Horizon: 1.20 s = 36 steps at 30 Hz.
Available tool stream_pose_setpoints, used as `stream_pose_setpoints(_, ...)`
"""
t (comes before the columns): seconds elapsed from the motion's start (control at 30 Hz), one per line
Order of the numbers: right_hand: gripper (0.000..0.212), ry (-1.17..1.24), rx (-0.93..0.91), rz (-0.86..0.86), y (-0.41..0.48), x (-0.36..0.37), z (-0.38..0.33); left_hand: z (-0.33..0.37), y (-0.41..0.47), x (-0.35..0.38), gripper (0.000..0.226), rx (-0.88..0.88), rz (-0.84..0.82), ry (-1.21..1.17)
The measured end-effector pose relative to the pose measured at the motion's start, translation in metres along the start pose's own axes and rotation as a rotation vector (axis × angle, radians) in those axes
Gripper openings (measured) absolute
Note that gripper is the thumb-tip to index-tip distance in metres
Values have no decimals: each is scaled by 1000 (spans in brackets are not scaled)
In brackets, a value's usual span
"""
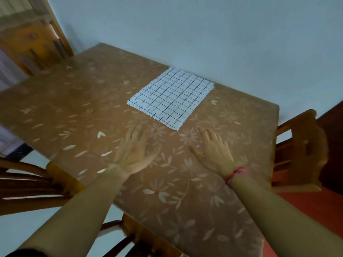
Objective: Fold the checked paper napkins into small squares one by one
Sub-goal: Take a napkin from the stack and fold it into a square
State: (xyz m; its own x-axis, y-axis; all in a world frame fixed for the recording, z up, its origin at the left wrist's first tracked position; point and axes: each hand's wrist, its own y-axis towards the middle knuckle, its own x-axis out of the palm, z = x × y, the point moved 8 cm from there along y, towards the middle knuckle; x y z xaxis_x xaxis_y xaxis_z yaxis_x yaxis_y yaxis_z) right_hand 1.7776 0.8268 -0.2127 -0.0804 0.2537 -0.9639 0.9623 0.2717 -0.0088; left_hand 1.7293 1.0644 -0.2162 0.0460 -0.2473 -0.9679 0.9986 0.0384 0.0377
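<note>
A flat stack of white paper napkins with a dark checked grid lies unfolded on the table, toward its far side near the wall. My left hand is stretched out flat, fingers straight, just short of the stack's near left edge. My right hand, a red thread on its wrist, is also flat with spread fingers, just below the stack's near corner. Neither hand touches the napkins or holds anything.
The table carries a brown cloth with a pale flower and leaf print. Wooden chairs stand at the right, at the left and at the far left corner. A pale blue wall runs behind.
</note>
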Motion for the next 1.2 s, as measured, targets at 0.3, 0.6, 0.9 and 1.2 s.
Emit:
stream_pose_setpoints(0.3,71,40,1,-70,78,55,26,-15,73,64,80,9,-66,18)
stream_pose_setpoints(0.6,70,8,-62,-53,171,118,38,-29,172,137,78,19,-114,14)
stream_pose_setpoints(0.9,72,21,-129,-33,225,167,44,-22,238,179,72,50,-19,-16)
stream_pose_setpoints(1.2,42,60,-198,107,240,171,45,-23,250,185,55,59,-9,-36)
